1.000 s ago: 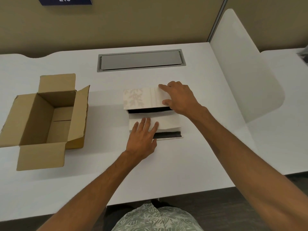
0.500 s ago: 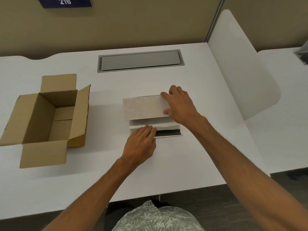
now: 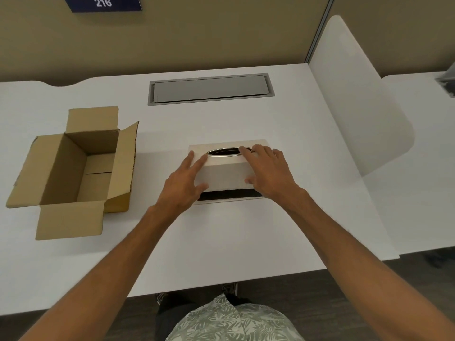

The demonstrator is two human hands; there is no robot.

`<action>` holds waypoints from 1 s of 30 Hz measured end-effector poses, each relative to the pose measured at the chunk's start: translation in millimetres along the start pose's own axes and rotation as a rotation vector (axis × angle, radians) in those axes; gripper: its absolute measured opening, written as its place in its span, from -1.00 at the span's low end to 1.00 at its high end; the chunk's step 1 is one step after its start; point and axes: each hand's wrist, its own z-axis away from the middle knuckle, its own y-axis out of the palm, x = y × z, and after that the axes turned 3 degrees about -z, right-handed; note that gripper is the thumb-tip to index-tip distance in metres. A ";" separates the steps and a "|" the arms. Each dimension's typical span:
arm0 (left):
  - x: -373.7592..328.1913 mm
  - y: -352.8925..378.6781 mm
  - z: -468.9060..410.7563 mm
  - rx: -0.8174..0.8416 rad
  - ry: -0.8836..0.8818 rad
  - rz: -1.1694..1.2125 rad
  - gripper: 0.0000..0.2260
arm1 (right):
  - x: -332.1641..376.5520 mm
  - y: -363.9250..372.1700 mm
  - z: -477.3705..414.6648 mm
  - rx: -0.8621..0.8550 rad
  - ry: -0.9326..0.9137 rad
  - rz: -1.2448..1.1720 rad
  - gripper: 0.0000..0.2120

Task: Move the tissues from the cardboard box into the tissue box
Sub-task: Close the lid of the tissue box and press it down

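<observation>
The cream tissue box cover (image 3: 225, 173) sits at the middle of the white desk, its oval metal-rimmed slot (image 3: 225, 152) facing up. A dark strip of its base (image 3: 229, 195) shows along the near edge. My left hand (image 3: 184, 185) grips the cover's left end, fingers on top and thumb on the front face. My right hand (image 3: 268, 173) grips the right end, fingers reaching the slot rim. The tissues are hidden under the cover. The brown cardboard box (image 3: 73, 168) stands open at the left, with nothing visible inside.
A grey cable hatch (image 3: 210, 91) is set into the desk behind the tissue box. A white rounded divider panel (image 3: 357, 94) rises at the right. A beige partition wall with a blue sign reading 216 (image 3: 103, 3) stands at the back.
The cover was tilted up behind the white tissue stack; it has come down over the stack. My left hand moved from the tissues to the cover's left end.
</observation>
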 end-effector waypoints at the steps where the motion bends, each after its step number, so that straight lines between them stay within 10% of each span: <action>1: -1.5 1.4 2.6 -0.003 -0.013 0.026 -0.34 | 0.5 2.3 3.1 -0.002 -0.001 0.014 -0.24; 30: -12.7 33.8 33.3 -0.109 0.105 -0.183 -0.47 | 9.8 56.2 34.6 -0.055 0.014 0.162 -0.29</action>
